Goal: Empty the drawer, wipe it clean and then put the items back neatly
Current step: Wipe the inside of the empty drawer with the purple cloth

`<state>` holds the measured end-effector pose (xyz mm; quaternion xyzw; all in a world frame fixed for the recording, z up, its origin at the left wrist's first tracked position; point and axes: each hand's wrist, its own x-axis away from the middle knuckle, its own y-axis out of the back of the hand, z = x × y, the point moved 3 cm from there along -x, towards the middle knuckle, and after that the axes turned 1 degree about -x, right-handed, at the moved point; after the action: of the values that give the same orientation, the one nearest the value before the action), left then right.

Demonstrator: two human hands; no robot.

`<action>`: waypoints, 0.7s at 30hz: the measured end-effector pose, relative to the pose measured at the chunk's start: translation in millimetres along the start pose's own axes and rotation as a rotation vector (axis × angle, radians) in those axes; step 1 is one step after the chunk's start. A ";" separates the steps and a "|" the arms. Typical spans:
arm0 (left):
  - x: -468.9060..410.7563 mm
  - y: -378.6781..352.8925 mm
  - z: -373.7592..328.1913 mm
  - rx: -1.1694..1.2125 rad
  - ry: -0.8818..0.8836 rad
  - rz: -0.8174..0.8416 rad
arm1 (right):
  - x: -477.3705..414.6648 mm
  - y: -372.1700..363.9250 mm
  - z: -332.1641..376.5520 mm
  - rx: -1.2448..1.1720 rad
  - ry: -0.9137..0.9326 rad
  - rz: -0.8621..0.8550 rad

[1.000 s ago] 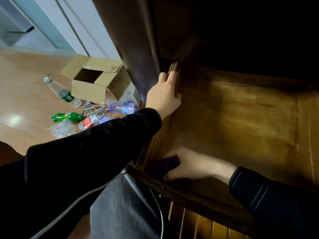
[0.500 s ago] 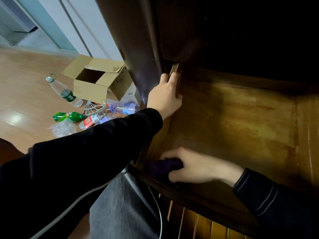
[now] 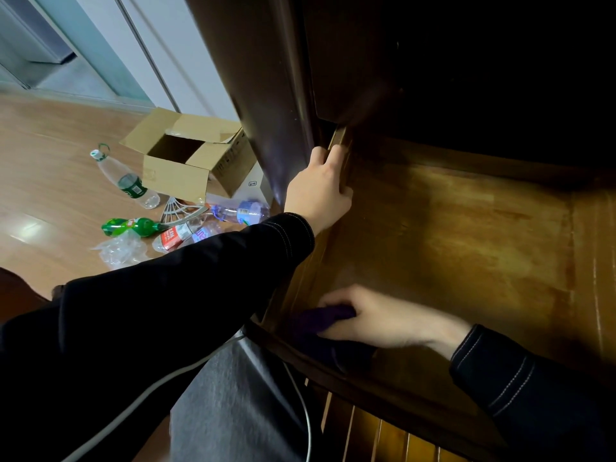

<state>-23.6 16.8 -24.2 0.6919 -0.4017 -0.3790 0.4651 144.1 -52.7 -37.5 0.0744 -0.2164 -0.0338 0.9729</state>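
Observation:
The wooden drawer (image 3: 466, 235) stands pulled out with a bare bottom. My left hand (image 3: 320, 188) grips the top of the drawer's left side wall near the cabinet. My right hand (image 3: 376, 318) holds a dark purple cloth (image 3: 320, 320) pressed into the drawer's near left corner. On the floor to the left lie the removed items: a clear bottle with a green label (image 3: 128, 181), a green bottle (image 3: 130, 225), a red-labelled bottle (image 3: 173, 235), a purple-labelled bottle (image 3: 241, 211), a white fan-shaped tool (image 3: 175, 210) and crumpled plastic (image 3: 120, 250).
An open cardboard box (image 3: 186, 161) sits on the wooden floor beside a white box (image 3: 255, 188). The dark cabinet side (image 3: 253, 78) rises above the drawer. My grey-trousered leg (image 3: 240, 411) and a white cable (image 3: 300, 401) are at the drawer front.
My right hand with the cloth has shifted slightly to the right along the drawer's front edge. My left hand keeps its grip on the side wall.

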 end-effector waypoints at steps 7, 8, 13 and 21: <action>0.5 -0.2 -0.3 0.004 -0.001 -0.002 | -7.0 -6.3 5.8 0.034 0.025 0.084; 0.6 -0.3 -0.4 0.007 -0.005 -0.004 | -2.1 -0.5 3.7 0.036 0.001 0.136; -0.3 -1.0 0.4 0.009 -0.008 -0.007 | 8.9 1.2 3.5 -0.190 -0.157 0.174; 0.8 0.2 -0.6 0.010 -0.013 -0.012 | 2.0 6.4 -3.0 0.015 -0.148 0.174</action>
<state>-22.8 16.2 -23.9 0.6942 -0.4024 -0.3842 0.4566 147.4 -46.3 -38.3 0.0597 -0.2935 0.0470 0.9529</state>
